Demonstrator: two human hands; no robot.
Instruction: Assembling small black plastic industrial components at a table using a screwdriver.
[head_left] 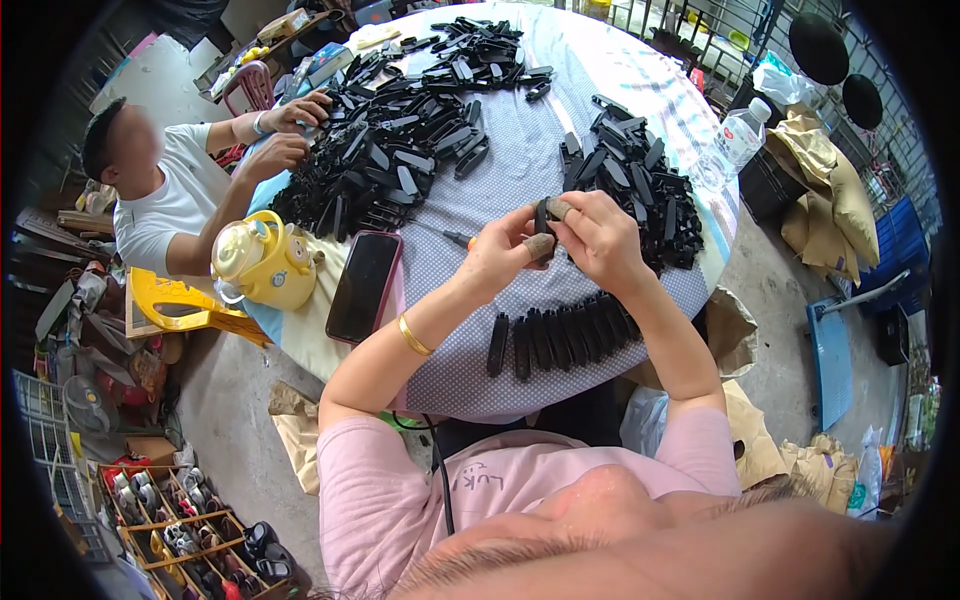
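Observation:
Above the table, my left hand [503, 250] and my right hand [603, 240] meet with fingers closed around a small black plastic part [543, 222]. Tan covers wrap some of the fingertips, and the fingers hide much of the part. Just beyond my right hand lies a heap of loose black plastic pieces [640, 165]. Nearer to me, several long black parts [560, 338] stand side by side in a row. A thin tool with an orange-and-black handle [455, 238] lies left of my left hand, its shaft pointing toward a larger black heap [385, 150].
The round table has a dotted cloth [455, 375]. On it are a dark phone [363, 287], a yellow jug [268, 262] and a clear plastic bottle [742, 132]. Across at the left, a co-worker's hands [290, 130] touch the larger heap. Brown sacks [830, 190] stand at right.

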